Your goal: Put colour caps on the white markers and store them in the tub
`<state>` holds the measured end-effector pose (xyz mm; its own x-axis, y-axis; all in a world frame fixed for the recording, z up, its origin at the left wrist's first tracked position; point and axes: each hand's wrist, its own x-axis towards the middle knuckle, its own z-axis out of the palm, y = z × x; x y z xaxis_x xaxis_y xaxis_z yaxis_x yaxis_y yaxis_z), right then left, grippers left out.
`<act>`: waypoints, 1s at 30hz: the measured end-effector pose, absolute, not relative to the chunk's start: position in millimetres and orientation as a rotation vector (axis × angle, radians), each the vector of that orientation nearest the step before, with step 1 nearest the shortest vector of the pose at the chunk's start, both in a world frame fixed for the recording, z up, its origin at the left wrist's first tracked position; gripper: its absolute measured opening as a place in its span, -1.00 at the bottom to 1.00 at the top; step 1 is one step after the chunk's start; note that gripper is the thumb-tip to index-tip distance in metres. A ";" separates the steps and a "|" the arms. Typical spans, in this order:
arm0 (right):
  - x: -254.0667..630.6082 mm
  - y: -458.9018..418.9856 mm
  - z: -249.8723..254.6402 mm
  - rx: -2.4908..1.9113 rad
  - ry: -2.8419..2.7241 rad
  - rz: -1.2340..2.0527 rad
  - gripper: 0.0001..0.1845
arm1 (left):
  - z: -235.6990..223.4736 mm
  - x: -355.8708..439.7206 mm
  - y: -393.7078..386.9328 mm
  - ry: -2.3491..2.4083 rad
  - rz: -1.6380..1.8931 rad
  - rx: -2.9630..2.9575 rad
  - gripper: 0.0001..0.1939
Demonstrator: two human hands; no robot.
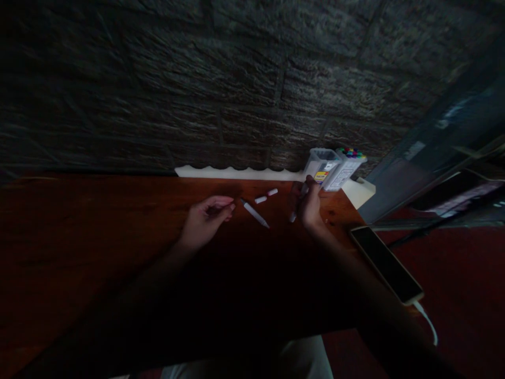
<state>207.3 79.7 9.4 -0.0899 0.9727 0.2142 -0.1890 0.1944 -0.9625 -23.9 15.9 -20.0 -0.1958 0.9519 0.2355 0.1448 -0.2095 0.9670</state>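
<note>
My right hand (310, 204) is closed around a white marker (293, 216) whose lower tip sticks out below the fingers, just in front of a clear plastic marker box (321, 167). My left hand (205, 220) rests on the wooden table (98, 237) with its fingers curled and pinched together; what they hold, if anything, is too dark to name. Between the hands lie a white marker (254, 213) pointing diagonally and a shorter white marker with a red cap (265, 196).
A second box full of coloured markers (349, 164) stands beside the first, at the stone wall (236, 79). A white scalloped strip (236, 172) runs along the table's back edge. A phone (384, 263) with a white cable (428, 318) lies at the right edge.
</note>
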 end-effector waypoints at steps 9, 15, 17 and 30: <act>214.1 80.7 -7.0 -1.180 -1.697 0.739 -0.72 | -18.3 -26.6 13.3 1.313 1.482 1.451 -0.76; 230.0 71.3 4.4 -1.671 -2.238 0.357 -0.80 | -20.9 -28.1 14.9 1.313 1.482 1.481 -0.74; 231.6 68.5 3.3 -1.775 -2.255 0.334 -0.80 | -23.1 -28.6 15.9 1.325 1.478 1.528 -0.74; 282.1 93.0 17.8 -1.882 -2.087 0.207 -0.69 | -32.0 -11.0 19.0 1.155 0.967 2.553 -0.45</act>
